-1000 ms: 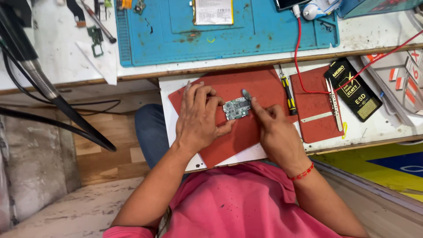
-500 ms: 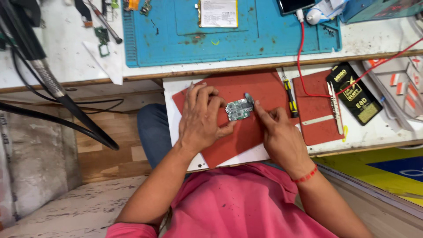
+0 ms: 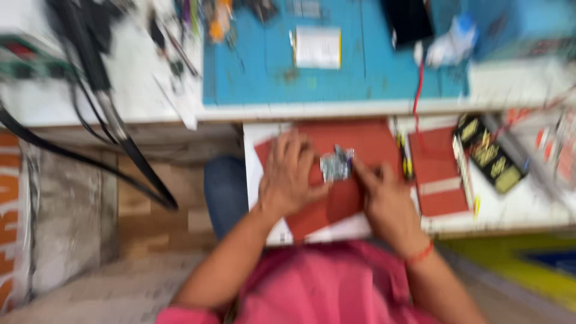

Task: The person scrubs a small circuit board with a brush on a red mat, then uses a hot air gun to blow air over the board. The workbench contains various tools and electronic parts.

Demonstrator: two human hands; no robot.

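Observation:
The view is blurred by motion. A small grey circuit board (image 3: pixel 336 165) lies on a red mat (image 3: pixel 366 139) on a white pull-out shelf. My left hand (image 3: pixel 291 177) rests on the mat, its thumb and fingers holding the board's left edge. My right hand (image 3: pixel 387 201) has its fingers bunched and pointing at the board's right edge. Whether it pinches a thin tool is lost in the blur.
A blue work mat (image 3: pixel 360 72) with a white card (image 3: pixel 318 47) lies on the bench behind. A second red pad (image 3: pixel 438 171) and a black box (image 3: pixel 489 153) sit to the right. A red wire (image 3: pixel 418 90) hangs down. Black hoses (image 3: pixel 120 144) run at left.
The camera has shifted and the picture has gone blurry. Both hands stay at the circuit board in about the same pose.

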